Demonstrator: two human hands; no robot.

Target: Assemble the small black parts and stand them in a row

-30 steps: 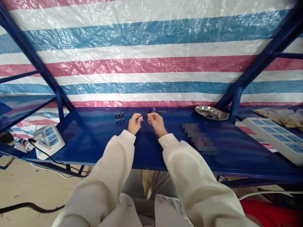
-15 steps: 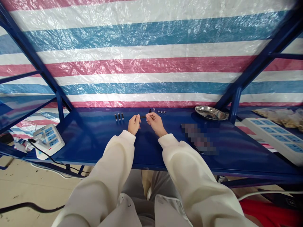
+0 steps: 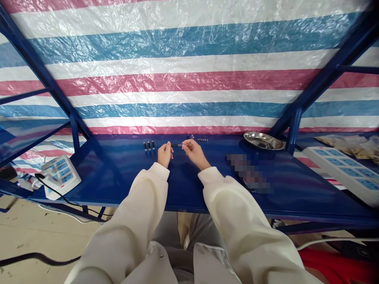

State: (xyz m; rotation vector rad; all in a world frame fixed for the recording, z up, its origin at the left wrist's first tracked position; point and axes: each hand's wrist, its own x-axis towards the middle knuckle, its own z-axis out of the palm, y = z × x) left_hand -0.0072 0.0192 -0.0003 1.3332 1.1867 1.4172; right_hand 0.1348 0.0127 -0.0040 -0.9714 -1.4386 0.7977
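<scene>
A thin black pen-like tube (image 3: 175, 145) runs level between my two hands above the blue table. My left hand (image 3: 165, 155) is closed around its left end, thumb on top. At the other end, a lighter, greyish tip meets the pinched thumb and forefinger of my right hand (image 3: 193, 153). Whether that tip is a separate piece, I cannot tell. Left of my hands are three short black cylinders with pale ends (image 3: 149, 146), side by side. Behind my right hand lie a row of small shiny metal pieces (image 3: 203, 140) and a few tiny clear and dark parts (image 3: 192, 137).
A round steel dish (image 3: 263, 141) sits at the table's back right. In front of it lies a blurred-out flat dark object (image 3: 248, 173). White power strips (image 3: 62, 175) stand at both sides. A striped plastic sheet (image 3: 183, 83) hangs behind the blue table (image 3: 118, 173).
My left hand has shifted slightly left, and the hands are a little farther apart. More of the black tube and its lighter right end now shows between them.
</scene>
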